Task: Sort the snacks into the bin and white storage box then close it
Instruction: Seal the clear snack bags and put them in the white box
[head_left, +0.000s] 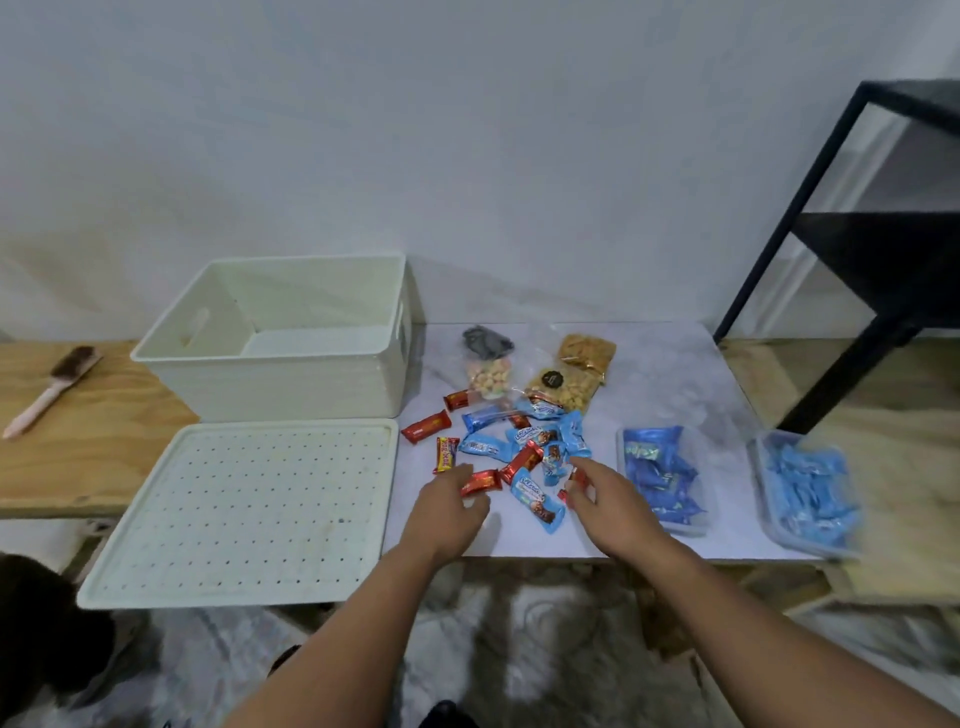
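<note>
White marbled tabletop (649, 374) lies under my two bare hands, with a scatter of small wrapped snacks (524, 447) between them. My left hand (447, 512) reaches in palm down, its fingers curled loosely over a red foil-wrapped bar (480, 482) and touching it; I think thumb and fingertips have begun to pinch it, though the blur keeps me from being sure. My right hand (605, 493) comes in from the other side, fingers bent around a small red wrapper (578, 480) at its tips, apparently gripped.

More red bars and light blue packets lie loose in the pile beyond my fingers, and behind them sit two clear bags of puffed and golden snacks (561, 382).

To my left stands the open cream-white plastic storage box (291, 332), nothing visible in it, against the wall. Its perforated white lid (244, 512) lies flat just in front of it, hanging over the table edge toward me. To my right is a clear shallow plastic bin (662, 478) holding blue packets, and farther right a second clear bin (805, 491), also filled with blue packets.

On the wooden bench (67, 462) at far left rests a pink-handled brush (52, 389). A black metal shelf frame (852, 249) stands at far right.
</note>
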